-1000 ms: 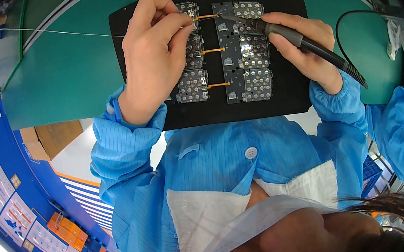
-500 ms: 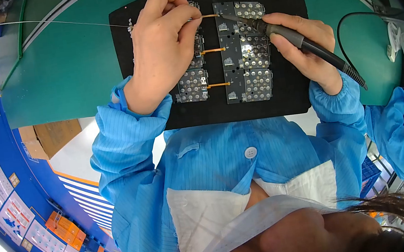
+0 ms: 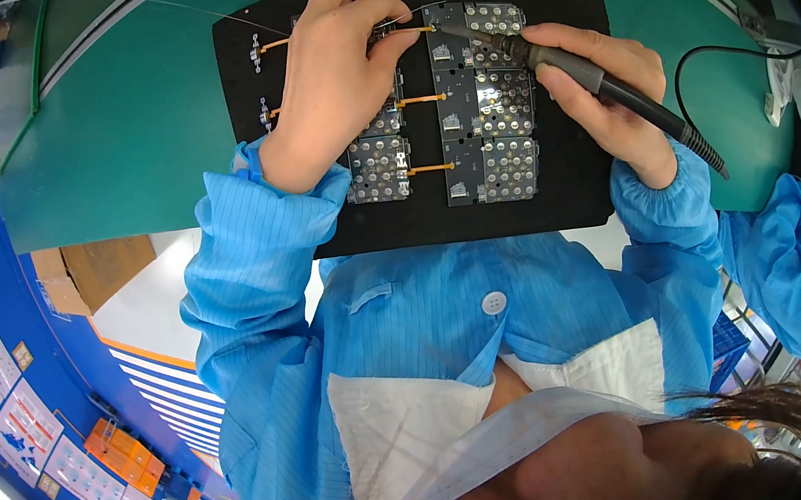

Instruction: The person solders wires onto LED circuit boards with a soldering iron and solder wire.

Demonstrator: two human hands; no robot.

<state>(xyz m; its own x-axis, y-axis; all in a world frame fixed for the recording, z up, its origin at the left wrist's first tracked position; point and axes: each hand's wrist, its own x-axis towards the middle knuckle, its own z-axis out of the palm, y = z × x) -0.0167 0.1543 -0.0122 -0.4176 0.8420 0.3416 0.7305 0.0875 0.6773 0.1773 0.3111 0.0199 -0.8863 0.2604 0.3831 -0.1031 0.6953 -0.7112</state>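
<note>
Since a second ago, your left hand (image 3: 334,78) has slid up the black mat (image 3: 516,211) on the green desk (image 3: 124,114), its grip now pinched narrow on a thin wire (image 3: 191,6) at the top copper strip (image 3: 414,31). Your right hand (image 3: 611,89) keeps its grip closed around the soldering iron (image 3: 590,82), tip touching that strip between the LED boards (image 3: 487,99)

Your left hand (image 3: 334,78) covered the upper left circuit boards (image 3: 377,143), and the solder wire (image 3: 191,8) was too thin to trace past your fingers.
</note>
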